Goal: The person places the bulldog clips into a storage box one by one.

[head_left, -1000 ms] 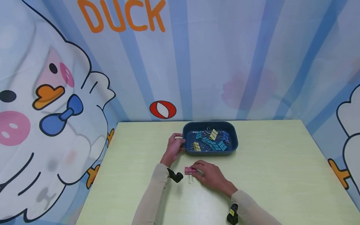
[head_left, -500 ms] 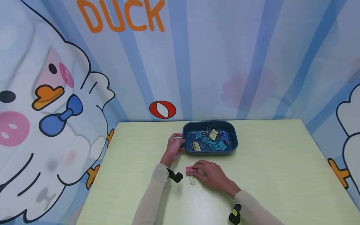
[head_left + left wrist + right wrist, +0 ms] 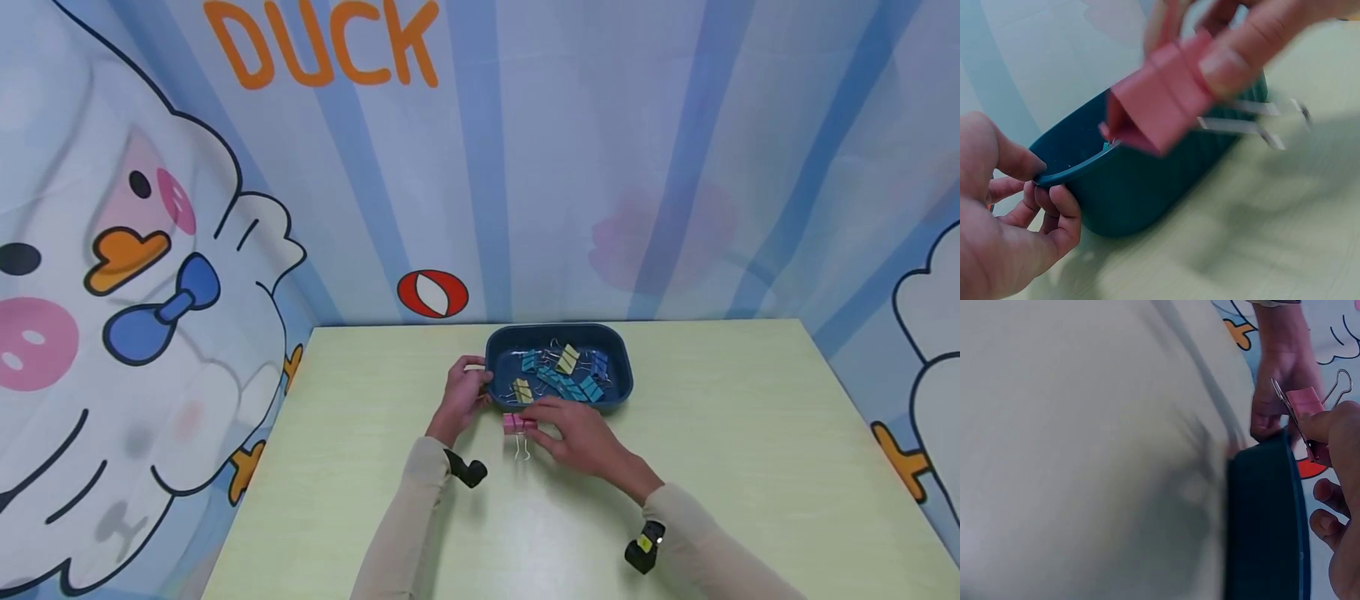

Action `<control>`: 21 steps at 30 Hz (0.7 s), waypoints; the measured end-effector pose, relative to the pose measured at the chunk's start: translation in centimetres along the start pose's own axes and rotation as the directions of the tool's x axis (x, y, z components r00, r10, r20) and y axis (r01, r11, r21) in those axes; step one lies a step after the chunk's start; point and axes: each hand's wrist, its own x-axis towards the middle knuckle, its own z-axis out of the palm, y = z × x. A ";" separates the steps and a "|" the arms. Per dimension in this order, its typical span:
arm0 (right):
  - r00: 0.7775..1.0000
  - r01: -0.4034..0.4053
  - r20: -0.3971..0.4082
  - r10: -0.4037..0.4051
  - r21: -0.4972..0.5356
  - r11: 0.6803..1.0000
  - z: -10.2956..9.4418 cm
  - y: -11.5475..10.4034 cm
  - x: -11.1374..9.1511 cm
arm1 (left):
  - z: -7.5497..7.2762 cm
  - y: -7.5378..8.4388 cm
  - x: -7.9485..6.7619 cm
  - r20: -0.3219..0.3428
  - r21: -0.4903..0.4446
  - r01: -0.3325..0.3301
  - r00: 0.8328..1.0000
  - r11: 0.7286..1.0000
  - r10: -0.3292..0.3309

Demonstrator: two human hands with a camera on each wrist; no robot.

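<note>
Between thumb and fingers my right hand (image 3: 581, 435) pinches a pink binder clip (image 3: 517, 423) by one end of its body. Its wire handles stick out toward me, and the clip is raised just in front of the tray's near wall. My left hand (image 3: 461, 394) pinches the left rim of the dark blue tray (image 3: 622, 392), thumb over the edge and fingers curled below, as the left wrist view shows. Inside lie several binder clips: teal ones (image 3: 551, 377), yellow ones (image 3: 567, 359) and a blue one (image 3: 600, 364).
The tray stands on a pale yellow-green table (image 3: 720, 467), near its back edge. A printed cartoon curtain (image 3: 555, 167) rises right behind the table, with more of it at both sides.
My right hand has carried the pink binder clip up from the table's middle toward the tray's front wall. My left hand and the tray have stayed in place.
</note>
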 end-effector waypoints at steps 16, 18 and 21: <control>0.990 0.005 -0.141 -0.016 -0.079 0.997 -5.7 1.3 4.0 | -0.1 0.2 -0.1 0.001 0.014 0.009 1.000 1.000 -0.009; 0.987 0.004 -0.160 -0.017 -0.082 0.997 -6.0 1.5 4.3 | -0.1 0.2 -0.1 0.003 0.015 0.011 1.000 1.000 -0.011; 0.984 -0.004 -0.178 -0.011 -0.080 0.997 -6.2 1.9 4.5 | -0.1 0.2 -0.1 0.004 0.014 0.015 1.000 1.000 -0.015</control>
